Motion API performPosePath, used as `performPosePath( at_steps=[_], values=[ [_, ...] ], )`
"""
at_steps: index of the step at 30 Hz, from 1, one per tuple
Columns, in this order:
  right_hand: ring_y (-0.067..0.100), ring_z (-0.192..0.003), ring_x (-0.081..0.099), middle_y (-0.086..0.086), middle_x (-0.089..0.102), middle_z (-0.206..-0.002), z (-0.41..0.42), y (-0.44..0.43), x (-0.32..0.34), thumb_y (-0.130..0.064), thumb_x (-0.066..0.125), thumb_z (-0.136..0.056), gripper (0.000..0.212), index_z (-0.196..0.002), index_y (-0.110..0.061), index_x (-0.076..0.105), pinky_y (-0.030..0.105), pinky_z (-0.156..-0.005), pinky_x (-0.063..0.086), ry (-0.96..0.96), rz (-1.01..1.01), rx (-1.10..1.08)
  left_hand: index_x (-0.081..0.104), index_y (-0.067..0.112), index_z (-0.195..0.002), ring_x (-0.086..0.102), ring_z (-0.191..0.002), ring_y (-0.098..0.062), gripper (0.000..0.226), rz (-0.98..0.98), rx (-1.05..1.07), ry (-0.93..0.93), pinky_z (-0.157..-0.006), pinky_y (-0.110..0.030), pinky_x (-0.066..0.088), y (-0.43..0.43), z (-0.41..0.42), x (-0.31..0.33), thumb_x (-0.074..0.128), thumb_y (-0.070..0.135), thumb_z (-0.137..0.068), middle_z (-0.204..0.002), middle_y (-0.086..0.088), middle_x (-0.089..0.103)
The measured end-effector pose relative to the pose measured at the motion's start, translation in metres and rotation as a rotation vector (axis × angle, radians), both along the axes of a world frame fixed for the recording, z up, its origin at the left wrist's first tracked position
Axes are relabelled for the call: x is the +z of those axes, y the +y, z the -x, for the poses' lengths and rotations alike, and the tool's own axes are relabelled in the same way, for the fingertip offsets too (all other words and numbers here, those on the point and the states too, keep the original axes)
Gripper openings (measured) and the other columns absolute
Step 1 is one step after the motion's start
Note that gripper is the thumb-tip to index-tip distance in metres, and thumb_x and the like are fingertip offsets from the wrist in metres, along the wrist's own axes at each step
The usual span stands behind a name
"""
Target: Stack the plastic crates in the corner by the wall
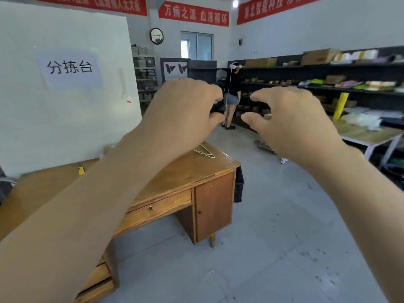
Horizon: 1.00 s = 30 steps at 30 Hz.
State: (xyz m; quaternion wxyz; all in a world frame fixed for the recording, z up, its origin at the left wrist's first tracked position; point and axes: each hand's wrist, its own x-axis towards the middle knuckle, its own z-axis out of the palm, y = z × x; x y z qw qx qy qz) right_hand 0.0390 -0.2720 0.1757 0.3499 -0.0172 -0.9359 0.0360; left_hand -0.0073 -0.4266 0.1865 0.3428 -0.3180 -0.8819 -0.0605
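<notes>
Since the wooden desk (175,171) stands in front of it, only a narrow dark strip of one black plastic crate (238,184) shows. It sits on the floor against the desk's far end, at 3 o'clock from the cupboard door. Its full shape cannot be made out.

Hidden / cut off:
- Both forearms run out of frame, one at 7 o'clock and one at 5 o'clock. The left one covers much of the desk top.
- A wire hanger (204,152) lies on the desk, with one end under the left wrist.
- A person (231,92) stands at the far shelves (306,84), at 12 o'clock. They are seen through the gap between the hands and partly masked by the left fingertips.
- Goods on the shelves at 2 o'clock are blurred and not identifiable.
- The red banners (193,14) along the top edge are cropped.

Hand pose:
- The left hand (181,110) and right hand (290,119) are raised side by side at mid-frame, backs to the camera, not touching each other.
- On each hand the fingers are half bent in a loose claw with the thumb held apart below them. Neither hand holds anything.
- The crate lies at 6 o'clock from the gap between the hands, well apart from both.
</notes>
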Motion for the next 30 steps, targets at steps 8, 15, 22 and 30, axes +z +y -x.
performPosePath(
  at_steps=[8,15,22,30],
  values=[
    [0.030,-0.112,0.054,0.012,0.064,-0.118,0.078,0.044,-0.001,-0.039,0.052,-0.092,0.041,-0.122,-0.012,0.058,0.042,-0.093,0.043,-0.008,-0.014,-0.140,0.056,0.022,-0.127,0.059,-0.103,-0.023,0.038,0.032,-0.146,0.001,-0.088,-0.038,0.045,0.060,0.098,-0.001,0.049,0.038,-0.093,-0.114,-0.003,0.066],
    [0.032,-0.106,0.056,0.013,0.065,-0.112,0.116,0.112,-0.008,-0.039,0.051,-0.092,0.040,-0.118,-0.010,0.060,0.040,-0.088,0.045,-0.028,-0.018,-0.212,0.058,0.021,-0.123,0.061,-0.098,-0.023,0.035,0.018,-0.231,-0.007,-0.084,-0.037,0.047,0.132,0.145,-0.011,0.050,0.037,-0.092,-0.108,-0.002,0.067],
    [0.029,-0.104,0.057,0.011,0.065,-0.111,0.145,0.193,-0.008,-0.039,0.051,-0.092,0.041,-0.122,-0.012,0.058,0.039,-0.086,0.045,-0.018,-0.013,-0.183,0.059,0.021,-0.119,0.061,-0.095,-0.023,0.033,0.017,-0.218,0.024,-0.083,-0.037,0.046,0.213,0.173,-0.012,0.049,0.036,-0.092,-0.105,-0.002,0.068],
    [0.031,-0.109,0.055,0.012,0.063,-0.117,0.188,0.266,-0.009,-0.040,0.050,-0.092,0.040,-0.120,-0.012,0.059,0.039,-0.088,0.044,-0.059,0.000,-0.176,0.058,0.021,-0.123,0.061,-0.096,-0.023,0.035,0.048,-0.191,0.009,-0.085,-0.038,0.048,0.281,0.216,-0.014,0.048,0.036,-0.093,-0.106,-0.002,0.068]
  ],
)
